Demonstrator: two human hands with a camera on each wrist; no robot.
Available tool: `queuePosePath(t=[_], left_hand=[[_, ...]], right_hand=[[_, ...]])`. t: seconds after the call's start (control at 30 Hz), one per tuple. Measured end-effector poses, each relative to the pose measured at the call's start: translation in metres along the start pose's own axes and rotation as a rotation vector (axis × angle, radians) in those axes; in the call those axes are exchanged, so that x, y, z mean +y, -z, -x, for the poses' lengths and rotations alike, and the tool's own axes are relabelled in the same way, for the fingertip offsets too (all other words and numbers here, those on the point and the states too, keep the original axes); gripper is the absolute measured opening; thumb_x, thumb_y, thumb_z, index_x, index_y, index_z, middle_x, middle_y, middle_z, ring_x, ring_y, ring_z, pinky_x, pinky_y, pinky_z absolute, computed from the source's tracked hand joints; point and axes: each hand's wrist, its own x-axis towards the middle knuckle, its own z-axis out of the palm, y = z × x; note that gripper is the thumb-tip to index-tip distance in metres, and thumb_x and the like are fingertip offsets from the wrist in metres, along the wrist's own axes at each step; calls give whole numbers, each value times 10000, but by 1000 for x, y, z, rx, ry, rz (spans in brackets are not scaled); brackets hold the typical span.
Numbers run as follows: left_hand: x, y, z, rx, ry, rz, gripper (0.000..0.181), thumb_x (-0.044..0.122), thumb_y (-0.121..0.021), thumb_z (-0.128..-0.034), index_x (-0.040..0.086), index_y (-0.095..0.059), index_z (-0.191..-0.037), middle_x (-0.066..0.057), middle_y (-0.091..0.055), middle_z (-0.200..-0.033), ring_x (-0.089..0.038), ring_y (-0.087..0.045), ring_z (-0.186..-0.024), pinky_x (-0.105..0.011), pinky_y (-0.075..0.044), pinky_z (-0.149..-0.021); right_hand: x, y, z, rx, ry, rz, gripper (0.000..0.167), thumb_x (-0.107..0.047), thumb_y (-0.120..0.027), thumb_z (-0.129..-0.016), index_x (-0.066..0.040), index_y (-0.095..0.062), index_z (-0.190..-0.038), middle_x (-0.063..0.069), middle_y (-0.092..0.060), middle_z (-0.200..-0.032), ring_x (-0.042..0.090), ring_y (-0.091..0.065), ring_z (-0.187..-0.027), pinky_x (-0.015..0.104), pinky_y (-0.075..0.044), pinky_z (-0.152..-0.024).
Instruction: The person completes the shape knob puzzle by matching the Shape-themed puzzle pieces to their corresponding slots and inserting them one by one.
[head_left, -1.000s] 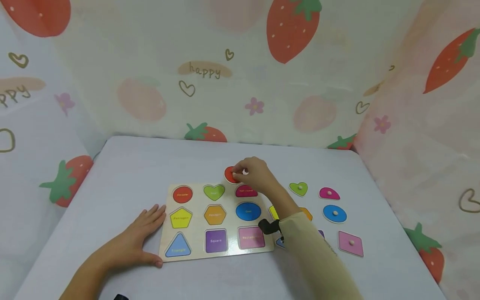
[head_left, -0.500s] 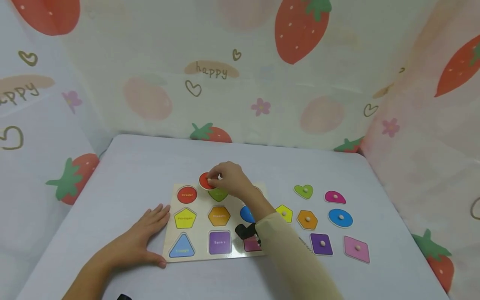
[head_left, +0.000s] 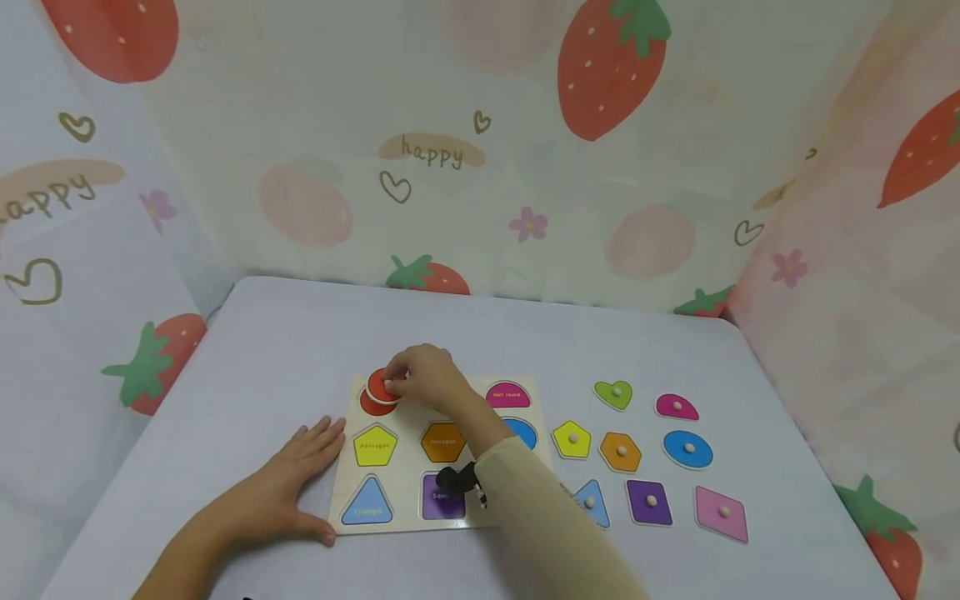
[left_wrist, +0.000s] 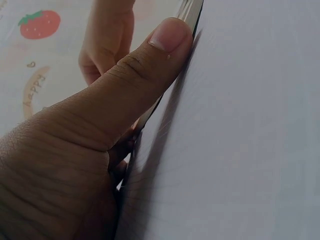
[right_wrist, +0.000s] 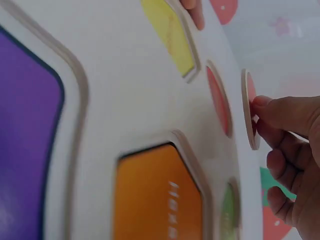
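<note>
My right hand [head_left: 429,379] pinches a red circle piece [head_left: 382,385] by its small knob, tilted over the board's red circular recess [head_left: 375,405]. In the right wrist view the circle piece [right_wrist: 246,107] hangs apart from the board, its recess [right_wrist: 219,100] showing beside it. Along the left edge of the wooden shape puzzle board [head_left: 408,521], my left hand [head_left: 281,492] lies with fingers spread. The left thumb [left_wrist: 145,65] touches the board's near edge in the left wrist view. My right hand and arm hide part of the heart, oval and rectangle recesses.
Right of the board lie several knobbed pieces, among them a green heart [head_left: 613,395], a pink half round [head_left: 677,407], a yellow pentagon [head_left: 572,440], an orange hexagon [head_left: 621,452], a blue oval [head_left: 687,450], a blue triangle [head_left: 594,504], a purple square [head_left: 649,503] and a pink rectangle [head_left: 722,513].
My right hand has carried the red circle piece left across the board's top, from above the half round recess to the circular recess. My left hand stays at the board's left edge.
</note>
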Motion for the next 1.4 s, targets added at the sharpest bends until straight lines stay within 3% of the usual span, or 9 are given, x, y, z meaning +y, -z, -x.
queuePosePath(t=[0.23, 0.4, 0.6, 0.8, 1.13, 1.4], left_hand=[[2, 0, -3, 1, -29, 5, 1347, 754, -840, -552, 129, -307, -1620, 23, -169, -1722, -307, -40, -1601, -411, 11, -1297], [4, -1, -4, -7, -35, 15, 1340, 746, -845, -556, 127, -311, -1618, 21, -175, -1721, -306, -45, -1600, -216, 103, -1244], [3, -2, -7, -1, -55, -6, 1339, 751, -840, -559, 122, -312, -1617, 18, -177, -1721, -309, -53, -1600, -138, 129, -1199], [1, -1, -5, 29, -77, -17, 1345, 752, -841, -556, 85, -328, -1606, -17, -205, -1715, -336, -82, -1592, -27, 158, -1114], [-3, -2, 2, 58, -114, -56, 1334, 760, -829, -558, 49, -362, -1586, -69, -247, -1701, -378, -129, -1576, -16, 146, -1115], [-1, -2, 0, 59, -85, -47, 1323, 774, -812, -567, 74, -355, -1593, -51, -238, -1705, -379, -115, -1579, 3, 150, -1087]], right_hand=[[0, -12, 3, -1, -46, -16, 151, -308, -768, -932, -226, -804, -1055, -128, -693, -913, 99, -566, -886, 265, -514, -850], [0, -15, 4, -7, -40, -15, 140, -316, -755, -943, -244, -802, -1054, -144, -696, -920, 91, -560, -909, 355, -475, -978], [2, -16, 4, -5, -71, 2, 139, -328, -756, -942, -255, -801, -1051, -160, -683, -892, 89, -559, -907, 406, -446, -1031], [-1, -18, 3, -3, -42, 53, 180, -342, -736, -956, -252, -801, -1097, -152, -730, -973, 91, -591, -977, 452, -375, -1152], [-9, -16, 21, 67, -11, 149, 259, -352, -775, -925, -281, -790, -1174, -139, -747, -1051, 96, -583, -1024, 370, -458, -1000], [-7, 14, 54, 153, 140, 188, 262, -308, -771, -934, -276, -776, -1194, -136, -715, -1025, 103, -562, -1048, 410, -466, -1002]])
